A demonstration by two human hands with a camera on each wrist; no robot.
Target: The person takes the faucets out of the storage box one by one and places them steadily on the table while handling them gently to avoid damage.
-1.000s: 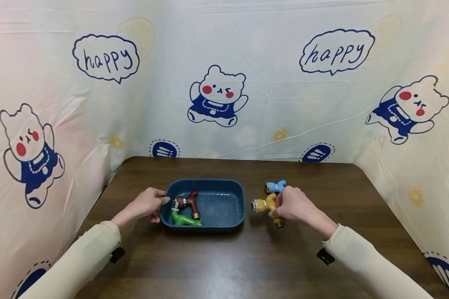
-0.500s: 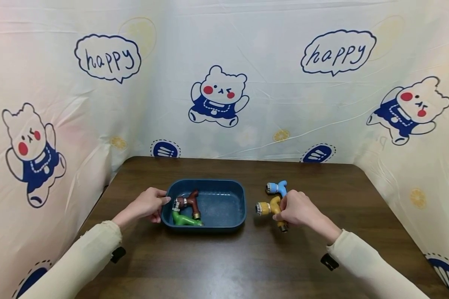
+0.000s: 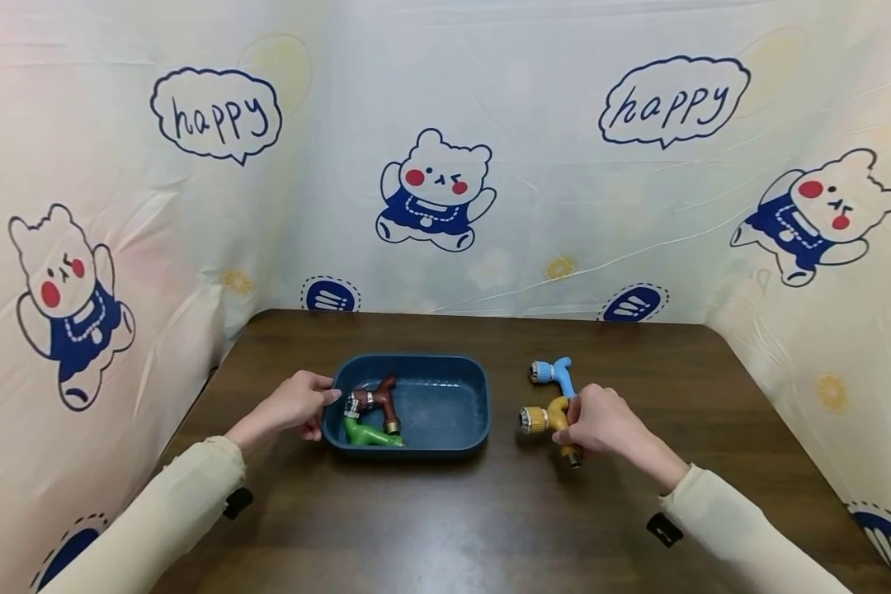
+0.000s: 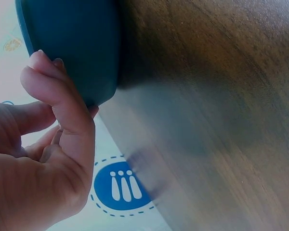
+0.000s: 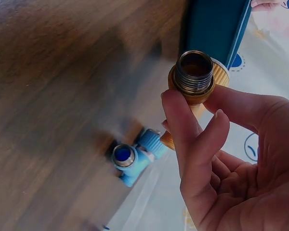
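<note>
While left hand (image 3: pixel 297 406) grips blue tray (image 3: pixel 445 406) mid-frame, fingers of right hand (image 3: pixel 605 422) pinch yellow tap (image 3: pixel 558 415) right of centre.

Head camera sits high, faces forward and down, and stands well back, taking in the whole spread of table (image 3: pixel 445 520) to the printed curtain (image 3: pixel 542 99). Left wrist camera, rolled sideways, looks from close up past the left hand (image 4: pixel 67 154) at the tray (image 4: pixel 77 38). Right wrist camera, likewise rolled and near, faces the right hand (image 5: pixel 241 187) and yellow tap (image 5: pixel 195 79); it shares the blue tap (image 5: pixel 135 161) with the head view, the tray with both others.
</note>
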